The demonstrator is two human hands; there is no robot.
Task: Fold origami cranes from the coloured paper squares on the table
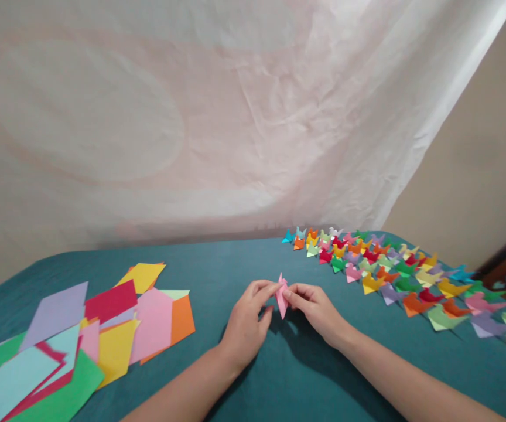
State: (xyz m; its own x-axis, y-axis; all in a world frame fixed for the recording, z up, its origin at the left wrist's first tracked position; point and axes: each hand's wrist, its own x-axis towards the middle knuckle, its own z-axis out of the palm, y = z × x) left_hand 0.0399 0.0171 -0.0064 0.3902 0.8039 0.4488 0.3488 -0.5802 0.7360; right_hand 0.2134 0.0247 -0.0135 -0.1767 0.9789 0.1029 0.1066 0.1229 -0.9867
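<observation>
A small folded pink paper piece (281,296) is held upright just above the teal tablecloth (253,363). My left hand (249,319) pinches its left side with fingers closed. On the other side, my right hand (313,306) pinches it with thumb and fingers pressed together. Both forearms reach in from the bottom of the view.
A loose pile of coloured paper sheets (81,334) lies at the left. Several rows of folded paper birds (393,272) in many colours run along the right side of the cloth. A creased white sheet (218,117) hangs behind; a beige wall (477,164) stands at the right.
</observation>
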